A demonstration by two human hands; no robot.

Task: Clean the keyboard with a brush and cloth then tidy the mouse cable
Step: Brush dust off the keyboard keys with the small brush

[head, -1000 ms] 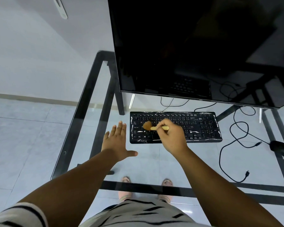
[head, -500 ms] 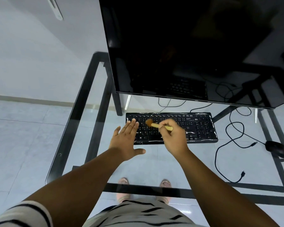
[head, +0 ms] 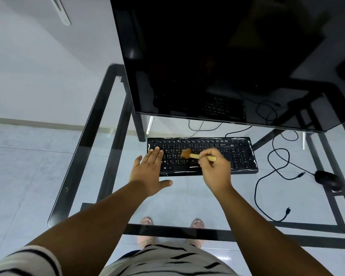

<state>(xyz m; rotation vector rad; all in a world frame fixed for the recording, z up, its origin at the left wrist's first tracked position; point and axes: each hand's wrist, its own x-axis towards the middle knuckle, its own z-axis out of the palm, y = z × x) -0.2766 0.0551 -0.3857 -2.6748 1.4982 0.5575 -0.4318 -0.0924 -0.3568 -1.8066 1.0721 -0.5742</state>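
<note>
Two hands: both are working at the keyboard [head: 202, 156], which is lying on the glass desk [head: 100, 120] at centre frame, below the dark monitor [head: 227, 56].
Right hand [head: 214, 169]: it is pinching the wooden handle of the brush [head: 191, 155], bristles resting on the middle key rows.
Left hand [head: 149, 170]: it is lying flat with straight fingers, fingertips on the keyboard's left end, gripping nothing.
Step in hand: brushing appears to be under way; no cloth is showing anywhere in frame.
Doing it well: keeping the left hand pressing down is likely stopping the board sliding on glass; short strokes along the rows, always toward one edge, should be lifting dust out of the gaps (light pressure, so no keys are being pushed hard).
Mouse [head: 327, 179]: it is sitting at right of frame, well apart from the hands.
Cable [head: 256, 188]: it is sprawling in loose loops right of the keyboard, not yet tidied.
</note>
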